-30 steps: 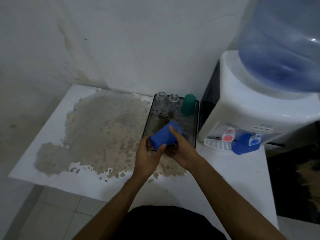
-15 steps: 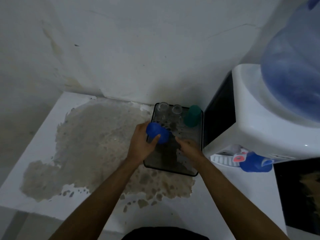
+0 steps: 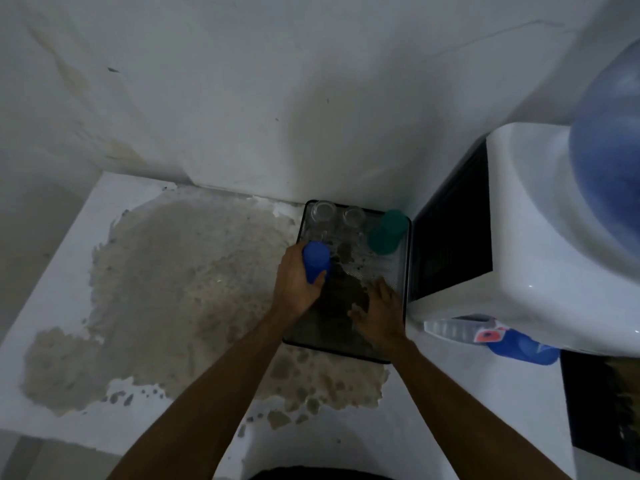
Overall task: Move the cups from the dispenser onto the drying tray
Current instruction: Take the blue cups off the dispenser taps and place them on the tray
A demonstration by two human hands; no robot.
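Note:
My left hand [image 3: 294, 285] grips a blue cup [image 3: 316, 261], held bottom up over the left side of the dark drying tray [image 3: 398, 282]. My right hand [image 3: 375, 311] hovers over the tray's right front part, fingers apart, holding nothing. At the tray's back stand two clear glasses [image 3: 322, 216] [image 3: 353, 219] and an upturned green cup [image 3: 386, 237]. Another blue cup [image 3: 523, 348] sits under the taps of the white water dispenser [image 3: 540, 237] on the right.
The white counter [image 3: 86, 237] carries a large worn brown patch [image 3: 194, 282] left of the tray. A wall rises right behind the tray. The blue water bottle [image 3: 609, 174] tops the dispenser. A dark object [image 3: 602, 410] stands at the far right.
My left hand has carried the blue cup from the front toward the tray's left side and turned it bottom up. My right hand let go of it and spread open over the tray.

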